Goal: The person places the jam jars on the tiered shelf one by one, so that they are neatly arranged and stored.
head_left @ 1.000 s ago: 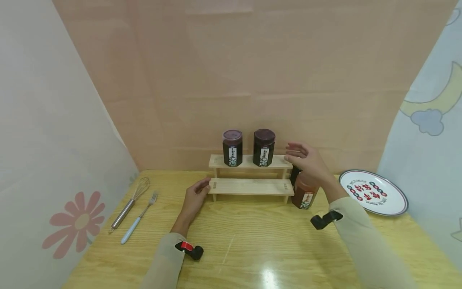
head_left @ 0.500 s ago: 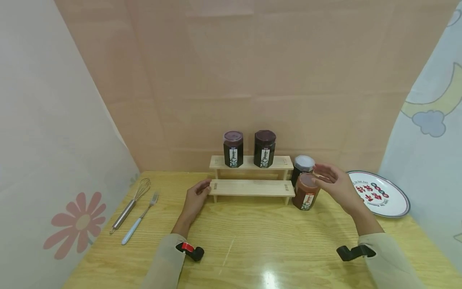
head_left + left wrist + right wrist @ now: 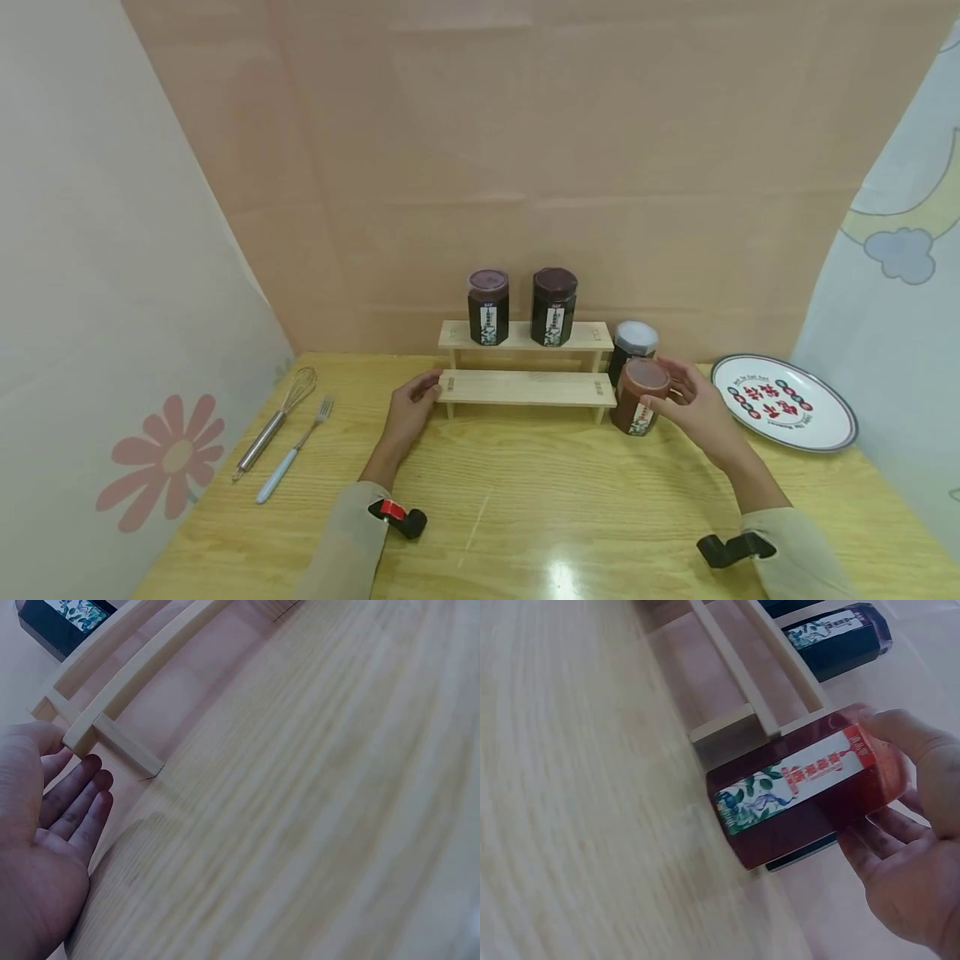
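Though at shelf point(image 3: 527, 387) edge, left hand point(image 3: 407, 412) loose; right hand point(image 3: 696, 410) fast round reddish jar point(image 3: 632, 398), plate point(image 3: 832, 410) apart.

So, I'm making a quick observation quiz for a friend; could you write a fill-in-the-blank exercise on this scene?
1. The right hand grips the reddish jar, which is on the ____ side of the wooden rack.
2. The left hand touches the ____ end of the lower shelf.
3. The upper shelf bears ____ dark jars.
4. Just left of the fork lies a ____.

Missing words: right; left; two; whisk.
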Demonstrator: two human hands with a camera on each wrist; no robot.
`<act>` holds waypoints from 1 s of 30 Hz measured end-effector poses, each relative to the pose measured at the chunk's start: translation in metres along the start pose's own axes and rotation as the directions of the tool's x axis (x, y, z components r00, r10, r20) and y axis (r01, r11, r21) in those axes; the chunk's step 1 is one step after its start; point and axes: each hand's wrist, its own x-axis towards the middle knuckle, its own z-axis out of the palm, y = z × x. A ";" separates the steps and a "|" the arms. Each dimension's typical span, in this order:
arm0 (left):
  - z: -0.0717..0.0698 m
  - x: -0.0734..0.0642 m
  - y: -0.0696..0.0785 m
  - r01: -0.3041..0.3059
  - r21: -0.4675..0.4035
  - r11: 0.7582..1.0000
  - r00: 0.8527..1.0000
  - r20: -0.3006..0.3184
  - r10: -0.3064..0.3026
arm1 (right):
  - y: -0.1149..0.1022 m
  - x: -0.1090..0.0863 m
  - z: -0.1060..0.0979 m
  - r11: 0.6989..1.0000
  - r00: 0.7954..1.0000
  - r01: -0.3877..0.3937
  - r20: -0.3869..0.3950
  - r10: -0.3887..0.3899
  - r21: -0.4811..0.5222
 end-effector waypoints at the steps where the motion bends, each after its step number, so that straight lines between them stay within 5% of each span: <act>1: 0.000 0.000 0.000 -0.003 0.002 1.000 1.000 0.001 0.003 | 0.001 0.000 0.001 1.000 1.000 -0.004 -0.003 0.004 0.003; 24: 0.002 0.002 -0.001 -0.008 -0.011 1.000 1.000 -0.005 0.008 | 0.020 0.004 0.017 0.995 0.990 0.097 -0.102 -0.099 -0.018; 30: 0.001 0.002 -0.001 0.006 -0.010 1.000 1.000 -0.001 -0.006 | 0.020 0.004 0.020 0.997 0.989 0.074 -0.127 -0.078 -0.035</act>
